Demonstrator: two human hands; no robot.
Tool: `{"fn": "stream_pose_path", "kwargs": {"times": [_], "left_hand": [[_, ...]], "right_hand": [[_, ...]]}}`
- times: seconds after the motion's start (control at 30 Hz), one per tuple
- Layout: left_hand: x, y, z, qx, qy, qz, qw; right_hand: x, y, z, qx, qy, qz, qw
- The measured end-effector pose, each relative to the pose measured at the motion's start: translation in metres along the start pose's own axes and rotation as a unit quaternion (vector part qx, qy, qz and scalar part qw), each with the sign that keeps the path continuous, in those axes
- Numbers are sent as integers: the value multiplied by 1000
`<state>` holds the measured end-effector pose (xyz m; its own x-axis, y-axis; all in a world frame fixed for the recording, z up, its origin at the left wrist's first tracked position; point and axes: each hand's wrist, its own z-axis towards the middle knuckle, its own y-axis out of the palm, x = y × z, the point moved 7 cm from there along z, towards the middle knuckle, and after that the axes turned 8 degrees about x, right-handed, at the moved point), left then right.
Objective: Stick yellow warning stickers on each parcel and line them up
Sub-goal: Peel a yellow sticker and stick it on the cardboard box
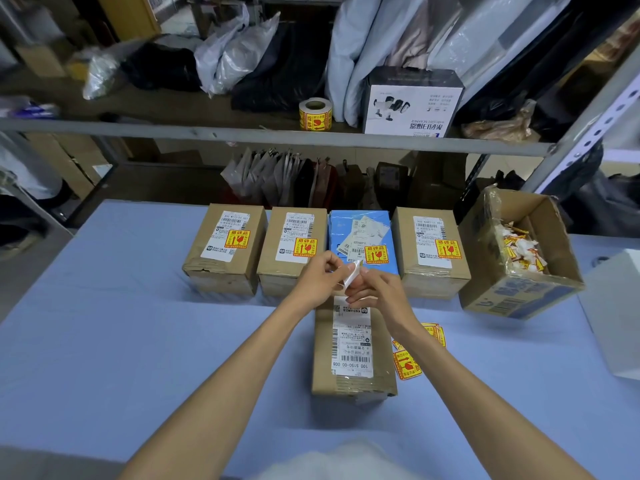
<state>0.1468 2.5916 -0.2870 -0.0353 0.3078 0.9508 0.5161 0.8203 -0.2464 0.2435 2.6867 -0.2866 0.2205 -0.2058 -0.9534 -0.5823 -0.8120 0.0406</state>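
Fingers (330, 263) of the left hand (320, 277) and right hand (379, 291) curl and pinch a sticker (351, 276), white side showing, just above a brown parcel (353, 344) on the blue tabletop (138, 341). An open box (519, 296) on the right holds crumpled sticker scraps (519, 252). Behind, four parcels (225, 261) sit in a row, each with a yellow-and-red label (237, 239).

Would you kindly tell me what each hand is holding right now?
Left hand: pinching a sticker, white side showing.
Right hand: pinching the same sticker.
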Motion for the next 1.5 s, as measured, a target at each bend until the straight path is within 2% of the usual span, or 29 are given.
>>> {"fn": "stream_pose_path", "kwargs": {"times": [0.1, 0.27, 0.37, 0.67, 0.83, 1.0, 1.23, 1.5], "left_hand": [[0, -1, 2, 3, -6, -3, 1000], [-3, -5, 0, 40, -25, 5, 999], [-4, -5, -2, 47, -24, 30, 998], [-6, -7, -1, 49, -35, 30, 998], [-2, -15, -3, 92, -37, 36, 994], [-6, -25, -4, 125, -46, 63, 989], [-9, -33, -4, 150, -53, 66, 985], [-14, -37, -6, 162, -65, 29, 984]], "right_hand": [[2, -2, 0, 7, 6, 5, 1000], [-3, -16, -1, 75, -43, -37, 996], [-6, -15, -1, 68, -50, -55, 995], [-10, -7, -3, 65, -19, 59, 996], [-11, -17, -4, 113, -66, -10, 991], [-7, -30, -1, 159, -54, -37, 985], [-1, -39, 0, 183, -35, -41, 982], [-1, -35, -1, 176, -29, -48, 983]]}}
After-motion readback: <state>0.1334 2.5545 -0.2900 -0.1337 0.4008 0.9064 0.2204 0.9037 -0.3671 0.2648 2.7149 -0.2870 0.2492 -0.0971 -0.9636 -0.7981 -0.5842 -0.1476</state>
